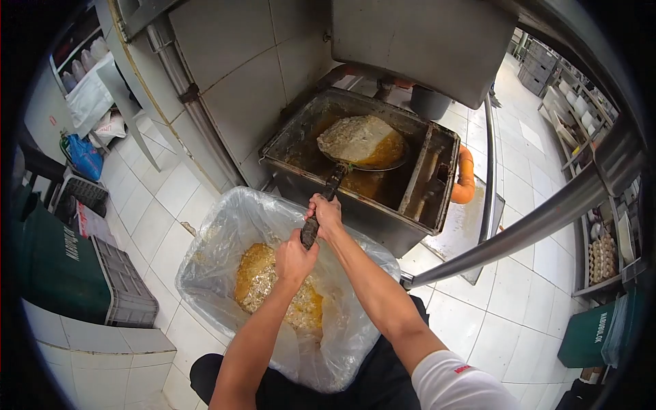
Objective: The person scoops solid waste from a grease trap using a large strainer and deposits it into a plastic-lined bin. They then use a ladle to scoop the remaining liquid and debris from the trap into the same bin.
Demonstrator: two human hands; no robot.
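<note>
Both my hands are wrapped round the dark, grimy handle (334, 182) of a wide, round scoop. My left hand (296, 258) grips the handle's near end, and my right hand (326, 214) is closed on it farther up. Over the open metal grease trap (369, 212), the scoop (391, 164) carries a grey-brown mound of greasy sludge (361, 139), with orange liquid along its right side. Beneath my hands stands a bin lined with a clear plastic bag (212, 225). Yellowish, lumpy waste (263, 273) lies inside the bag.
An orange pipe (465, 175) leaves the trap's right side. A steel basin (424, 48) overhangs the trap, and a metal rail (519, 249) slants across the right. Green bins (58, 256) and a grey crate (126, 283) stand at left. Shelves with egg trays (602, 258) are at right.
</note>
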